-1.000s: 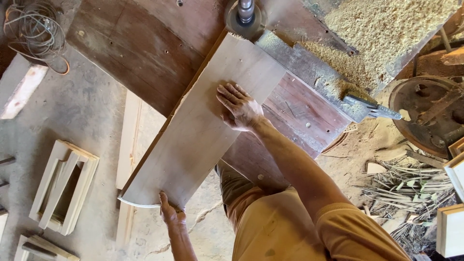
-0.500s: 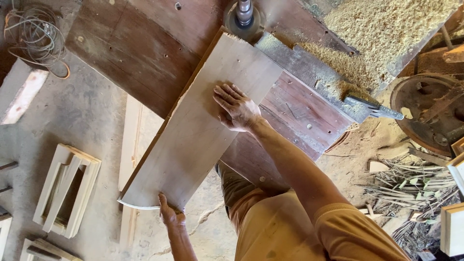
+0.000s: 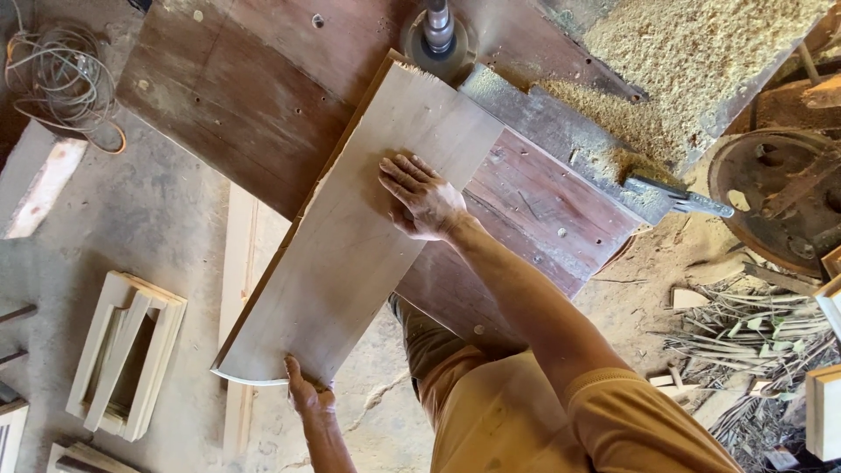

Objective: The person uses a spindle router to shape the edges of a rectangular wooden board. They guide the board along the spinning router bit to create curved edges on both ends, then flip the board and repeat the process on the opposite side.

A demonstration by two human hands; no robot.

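A long pale wooden board [image 3: 350, 263] lies slanted across a dark reddish work table [image 3: 254, 105]. Its far end sits beside an upright metal spindle [image 3: 438, 26] that rises from the table. My right hand [image 3: 425, 200] rests flat on the board's middle with fingers spread, pressing down. My left hand [image 3: 307, 394] grips the board's near end, which overhangs the table edge above the floor. The board's near left corner is cut in a curve.
A heap of sawdust [image 3: 701, 52] lies at the back right of the table, with a metal wheel [image 3: 780, 197] beside it. A pale wooden frame [image 3: 127, 355], planks [image 3: 238, 289] and a wire coil [image 3: 61, 79] lie on the floor at left. Wood scraps [image 3: 745, 342] lie at right.
The board has edged slightly left past the spindle, with both hands staying on it. The view has drifted a little.
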